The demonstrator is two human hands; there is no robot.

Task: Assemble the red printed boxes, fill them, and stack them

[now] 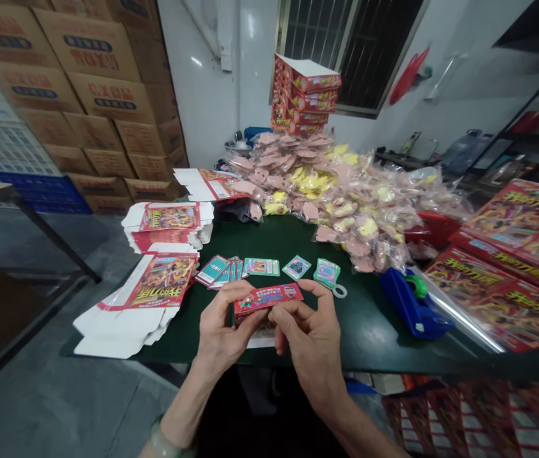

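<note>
Both hands hold a small red printed paperboard carton (268, 300) above the 6 o'clock edge of the dark green rectangular tabletop (369, 337). The left hand (224, 327) and right hand (310, 343) each pinch one end between thumb and curled fingers. An even pinch at both ends keeps the carton square.

Count: one blue plastic tape dispenser (415, 305) at 3 o'clock; three piles of flat red-and-white carton blanks (168, 219) at 10 o'clock; apparently five groups of small printed cards (261, 266) at 12 o'clock, though overlap hampers an exact count.
</note>
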